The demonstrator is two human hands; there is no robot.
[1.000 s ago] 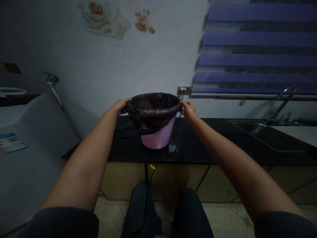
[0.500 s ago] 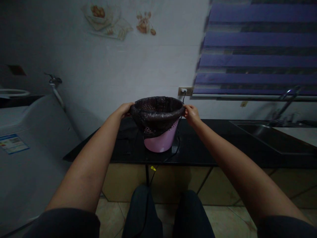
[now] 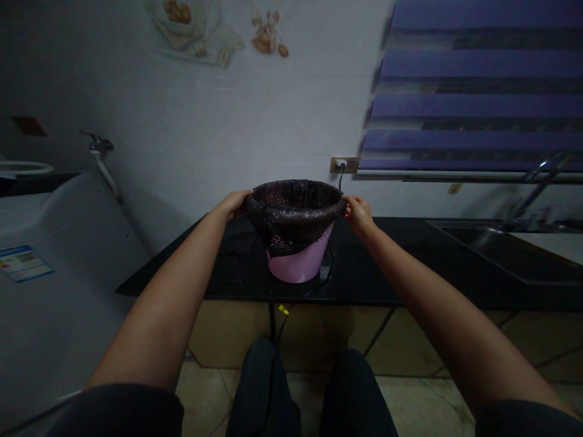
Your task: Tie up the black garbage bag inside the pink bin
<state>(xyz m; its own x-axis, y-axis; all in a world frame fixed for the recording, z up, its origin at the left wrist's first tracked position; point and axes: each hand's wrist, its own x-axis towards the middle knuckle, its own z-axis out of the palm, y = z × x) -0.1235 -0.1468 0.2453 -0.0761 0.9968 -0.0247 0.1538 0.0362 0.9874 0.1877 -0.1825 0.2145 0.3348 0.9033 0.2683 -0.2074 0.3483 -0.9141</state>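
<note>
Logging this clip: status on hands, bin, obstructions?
Left hand, right hand gripping bin at rim, opposite sides. Bin upright on counter, liner fitted. Cable close behind.

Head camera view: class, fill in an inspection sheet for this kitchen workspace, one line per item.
Surface: black counter, glossy, dimly lit.
Job's things: pink basket standing on the counter; black bin liner folded over its rim.
Clutter: faint dark shapes left of the basket, too dim to identify.
Hands: left hand and right hand grip the liner at opposite sides of the rim.
Cables: black cable runs from the wall socket down behind the basket and over the counter's front edge.
Surroundings: sink and faucet to the right, purple blind above, white appliance to the left.
</note>
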